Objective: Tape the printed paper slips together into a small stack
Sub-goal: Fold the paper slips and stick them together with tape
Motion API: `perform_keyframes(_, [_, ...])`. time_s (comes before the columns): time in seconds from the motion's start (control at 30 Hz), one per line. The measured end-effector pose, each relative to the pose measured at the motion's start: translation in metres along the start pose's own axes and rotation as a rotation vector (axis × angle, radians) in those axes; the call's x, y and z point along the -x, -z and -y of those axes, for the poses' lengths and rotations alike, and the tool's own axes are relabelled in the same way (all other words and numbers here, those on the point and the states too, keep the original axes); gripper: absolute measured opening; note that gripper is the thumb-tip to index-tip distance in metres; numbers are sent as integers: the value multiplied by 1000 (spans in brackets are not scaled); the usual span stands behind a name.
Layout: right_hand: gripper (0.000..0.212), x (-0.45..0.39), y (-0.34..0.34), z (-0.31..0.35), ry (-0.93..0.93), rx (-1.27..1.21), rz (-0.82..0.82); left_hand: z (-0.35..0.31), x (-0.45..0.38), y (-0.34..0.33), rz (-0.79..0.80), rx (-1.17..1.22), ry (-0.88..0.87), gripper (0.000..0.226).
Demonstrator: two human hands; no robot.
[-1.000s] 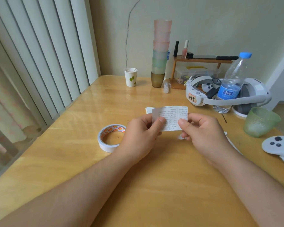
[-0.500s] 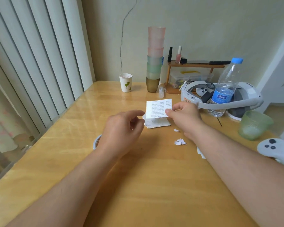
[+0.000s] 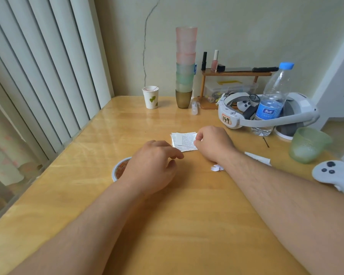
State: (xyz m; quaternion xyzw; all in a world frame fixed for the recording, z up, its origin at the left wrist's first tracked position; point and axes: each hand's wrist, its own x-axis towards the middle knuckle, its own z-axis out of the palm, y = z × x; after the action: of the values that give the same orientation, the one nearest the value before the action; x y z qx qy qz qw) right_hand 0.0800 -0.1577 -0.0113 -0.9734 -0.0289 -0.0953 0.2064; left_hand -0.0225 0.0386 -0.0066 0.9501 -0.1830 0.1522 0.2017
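Note:
A small pile of printed paper slips (image 3: pixel 184 142) lies flat on the wooden table (image 3: pixel 187 225), a little past its middle. My right hand (image 3: pixel 214 143) rests at the pile's right edge, with thumb and fingers pinching the edge of the top slip. Nearer and to the left, my left hand (image 3: pixel 153 167) hovers with loosely curled fingers and holds nothing. It covers most of a white tape roll (image 3: pixel 118 168) with an orange inside, of which only the left rim shows.
Torn paper scraps (image 3: pixel 216 167) and a white strip (image 3: pixel 258 158) lie by my right forearm. At right are a green glass cup (image 3: pixel 308 144), a white controller (image 3: pixel 334 173), a headset (image 3: pixel 266 119) and a water bottle (image 3: pixel 272 104). A paper cup (image 3: pixel 150 97), stacked cups (image 3: pixel 185 66) and a small shelf (image 3: pixel 236 73) line the back wall.
My left hand let go of the slip and dropped back over the tape roll. My right hand carried the slip forward and set it down on the pile.

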Motion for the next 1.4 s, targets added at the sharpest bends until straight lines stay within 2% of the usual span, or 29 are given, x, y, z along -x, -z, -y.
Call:
perform_keyframes(0.33, [25, 8, -7, 3, 82, 247, -61, 3, -1, -3, -5, 0, -11, 29])
perform_keyframes(0.5, [28, 16, -4, 7, 68, 257, -28, 2, -1, 4, 30, -3, 41, 29])
perform_keyframes(0.57, [32, 16, 3, 7, 63, 254, 46, 4, -1, 17, 128, -34, 86, 31])
perform_keyframes(0.67, [38, 19, 22, 1, 61, 132, 150, 12, 1, 42, 373, -49, 153, 43])
perform_keyframes(0.7, [38, 24, 29, -2, 76, 60, 123, 13, 2, 48, 449, -44, 171, 48])
perform_keyframes(0.83, [27, 63, 37, -16, 152, -240, -220, 14, 8, 62, 624, -92, 205, 69])
perform_keyframes(0.93, [23, 90, 25, -22, 264, -335, -265, 13, 11, 67, 682, -149, 259, 73])
perform_keyframes(1.03, [25, 100, 19, -24, 311, -402, -260, 13, 8, 59, 568, -128, 226, 57])
perform_keyframes(1.1, [26, 103, 21, -23, 302, -455, -268, 14, 4, 47, 426, 15, 174, 52])
perform_keyframes(1.23, [22, 111, 27, -22, 335, -542, -230, -3, 4, 23, 203, 418, 113, 60])
perform_keyframes(1.33, [20, 117, 27, -22, 411, -560, -199, -21, 10, 7, 143, 720, 122, 65])
perform_keyframes(1.4, [24, 118, 27, -22, 435, -556, -175, -28, 12, -3, 129, 814, 108, 70])
